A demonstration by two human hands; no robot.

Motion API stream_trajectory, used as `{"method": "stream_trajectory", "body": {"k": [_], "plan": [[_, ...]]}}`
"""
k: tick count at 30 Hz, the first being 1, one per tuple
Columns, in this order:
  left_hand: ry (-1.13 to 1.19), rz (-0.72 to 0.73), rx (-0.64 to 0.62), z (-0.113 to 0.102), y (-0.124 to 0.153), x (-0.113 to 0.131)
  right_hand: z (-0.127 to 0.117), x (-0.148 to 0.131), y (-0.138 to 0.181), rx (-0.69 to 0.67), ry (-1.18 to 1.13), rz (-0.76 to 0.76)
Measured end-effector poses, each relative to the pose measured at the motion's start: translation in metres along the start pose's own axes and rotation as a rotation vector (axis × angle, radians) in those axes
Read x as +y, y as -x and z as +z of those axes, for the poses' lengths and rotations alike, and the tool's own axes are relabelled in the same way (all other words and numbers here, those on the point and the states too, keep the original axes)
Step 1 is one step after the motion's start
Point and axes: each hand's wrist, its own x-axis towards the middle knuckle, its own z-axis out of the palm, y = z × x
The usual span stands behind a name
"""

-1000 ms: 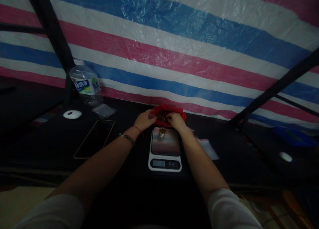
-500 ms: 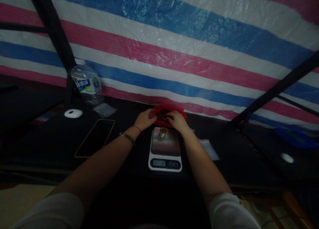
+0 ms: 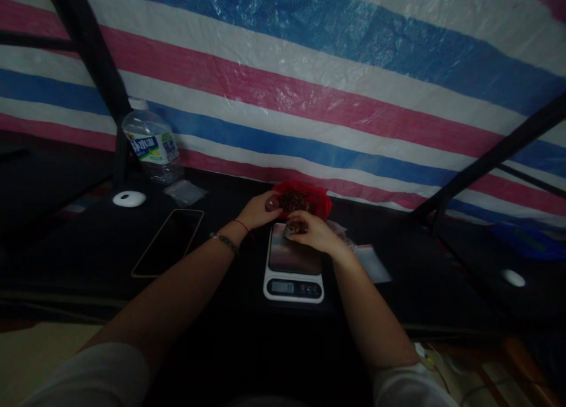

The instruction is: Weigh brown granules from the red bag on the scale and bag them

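Note:
On the white kitchen scale (image 3: 293, 259), my right hand (image 3: 319, 233) curls its thumb and fingers around a small silvery cup (image 3: 289, 229) with brown bits in it. Just behind the scale lies a red plastic bag (image 3: 325, 206), spread like a bowl and holding a heap of small dark brown pieces (image 3: 295, 200). My left hand (image 3: 259, 211) is closed at the bag's left edge, with a small round pinkish, shiny thing (image 3: 272, 204) between thumb and fingers; its kind is unclear. The scale's display is lit, its digits too blurred to read.
A phone (image 3: 169, 243), a white oval device (image 3: 129, 199), a clear plastic bag (image 3: 186, 192) and a large clear bottle (image 3: 152, 141) are on the left. Right of the scale lie small clear bags (image 3: 372, 264). Striped sheeting (image 3: 283, 94) hangs behind, between dark metal bars (image 3: 490, 159).
My right hand has come out of the brown pieces in the red bag, back toward me, to the small cup on the scale. My left hand stays at the bag's edge.

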Motion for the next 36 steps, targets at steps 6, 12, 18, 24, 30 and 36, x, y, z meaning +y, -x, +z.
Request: {"method": "stream_trajectory", "body": {"k": [6, 12, 18, 24, 30, 36], "plan": [[0.039, 0.186, -0.321, -0.012, 0.002, 0.003, -0.006, 0.014, -0.005, 0.255, -0.047, -0.047], [0.042, 0.303, -0.2, -0.015, 0.003, 0.011, 0.002, 0.022, -0.011, 0.444, -0.072, -0.08], [0.055, 0.26, 0.02, 0.001, 0.008, 0.036, 0.019, 0.021, -0.016, 0.555, -0.021, 0.035], [0.299, 0.09, -0.034, 0.02, 0.009, 0.041, 0.027, 0.008, -0.015, 0.574, -0.002, -0.03], [0.668, -0.058, 0.086, 0.034, 0.008, 0.035, 0.032, 0.003, -0.014, 0.603, -0.054, -0.02], [0.877, -0.082, 0.09, 0.035, 0.012, 0.046, 0.03, -0.003, -0.012, 0.56, -0.117, 0.052]]}}
